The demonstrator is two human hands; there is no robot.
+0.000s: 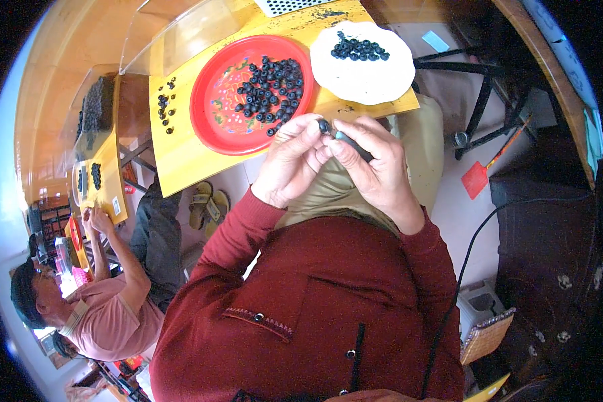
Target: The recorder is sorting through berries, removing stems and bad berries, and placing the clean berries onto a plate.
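Above my lap, at the table's near edge, my left hand [289, 161] pinches a small black bead [323, 126] between thumb and fingertips. My right hand [376, 167] is closed round a small hand tool with a dark and teal handle [356, 145]; its tip meets the bead, and its kind I cannot make out. Just beyond my left hand lies a red round tray [211, 120] with a printed pattern, heaped with black beads [271, 94] on its right side. A white scalloped plate [362, 84] to its right bears a smaller cluster of black beads [358, 49].
Several loose beads [164, 110] lie on the yellow table [174, 164] left of the tray. A clear panel [174, 33] and a white perforated tray [295, 5] stand farther back. At left, another person [107, 288] works at a similar table. A black cable [472, 244] hangs at right.
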